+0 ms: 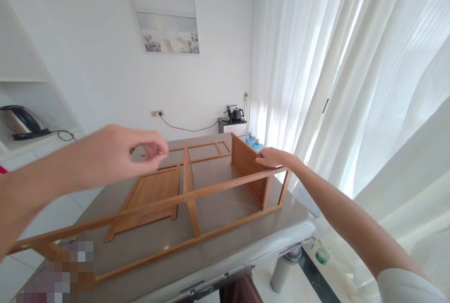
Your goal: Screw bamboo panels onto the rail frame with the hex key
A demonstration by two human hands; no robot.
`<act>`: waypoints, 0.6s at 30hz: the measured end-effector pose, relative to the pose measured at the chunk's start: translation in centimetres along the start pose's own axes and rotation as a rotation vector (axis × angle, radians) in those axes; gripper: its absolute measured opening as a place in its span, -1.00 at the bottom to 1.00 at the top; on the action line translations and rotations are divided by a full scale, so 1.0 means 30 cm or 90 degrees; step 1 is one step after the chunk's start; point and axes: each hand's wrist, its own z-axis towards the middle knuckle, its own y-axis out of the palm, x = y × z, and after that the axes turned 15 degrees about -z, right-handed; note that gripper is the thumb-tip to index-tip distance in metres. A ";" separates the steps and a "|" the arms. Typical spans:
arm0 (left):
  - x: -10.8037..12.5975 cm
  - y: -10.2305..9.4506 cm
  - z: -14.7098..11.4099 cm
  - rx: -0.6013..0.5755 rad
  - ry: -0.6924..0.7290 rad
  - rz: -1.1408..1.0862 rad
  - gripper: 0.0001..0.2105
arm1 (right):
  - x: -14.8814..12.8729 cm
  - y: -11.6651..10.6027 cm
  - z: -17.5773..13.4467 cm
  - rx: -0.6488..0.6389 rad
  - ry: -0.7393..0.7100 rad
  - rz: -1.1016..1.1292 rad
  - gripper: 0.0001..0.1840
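My left hand (128,151) hovers above the table on the left, thumb and fingertips pinched together. Something tiny may sit at the fingertips, but I cannot make it out. My right hand (272,157) grips the upper edge of an upright wooden shelf board (248,165). That board stands within a wooden side frame (214,188), near the frame's right end. Another wooden crosspiece (188,167) joins the frame about midway along. Behind the frame, a slatted-edge wooden panel (151,195) lies flat. Farther back lies a ladder-like wooden frame (207,152).
Everything rests on a grey table (232,209) with a rounded front corner. A kettle (23,122) stands in a wall niche at left. At the back, a small cabinet (234,127) carries a black kettle set. White curtains (351,83) hang on the right.
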 end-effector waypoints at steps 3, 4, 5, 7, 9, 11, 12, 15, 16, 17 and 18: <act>0.253 0.137 0.006 -0.155 0.156 -0.041 -0.67 | -0.002 0.007 -0.012 0.002 -0.002 -0.014 -0.64; 0.311 0.183 0.013 -0.185 0.205 -0.058 -0.74 | -0.002 0.009 -0.013 0.005 -0.003 -0.017 -0.64; 0.360 0.228 0.024 -0.215 0.250 -0.069 -0.80 | -0.003 0.012 -0.012 0.009 -0.005 -0.019 -0.65; 0.442 0.311 0.059 -0.245 0.331 -0.096 -0.83 | -0.002 0.018 -0.008 0.017 -0.006 -0.019 -0.66; 0.506 0.380 0.107 -0.265 0.374 -0.118 -0.84 | 0.003 0.024 -0.001 0.017 -0.006 -0.014 -0.67; 0.551 0.431 0.158 -0.281 0.391 -0.131 -0.83 | 0.012 0.029 0.006 0.011 -0.007 -0.003 -0.66; 0.565 0.450 0.182 -0.287 0.396 -0.142 -0.83 | 0.016 0.032 0.009 0.009 -0.007 0.004 -0.67; 0.576 0.495 0.239 -0.291 0.396 -0.189 -0.82 | 0.025 0.039 0.015 0.014 -0.011 0.023 -0.67; 0.572 0.508 0.252 -0.292 0.391 -0.202 -0.82 | 0.027 0.041 0.017 0.016 -0.013 0.029 -0.67; 0.566 0.520 0.262 -0.296 0.385 -0.211 -0.82 | 0.028 0.043 0.019 0.017 -0.016 0.035 -0.68; 0.559 0.532 0.269 -0.303 0.377 -0.217 -0.82 | 0.029 0.044 0.021 0.016 -0.018 0.042 -0.68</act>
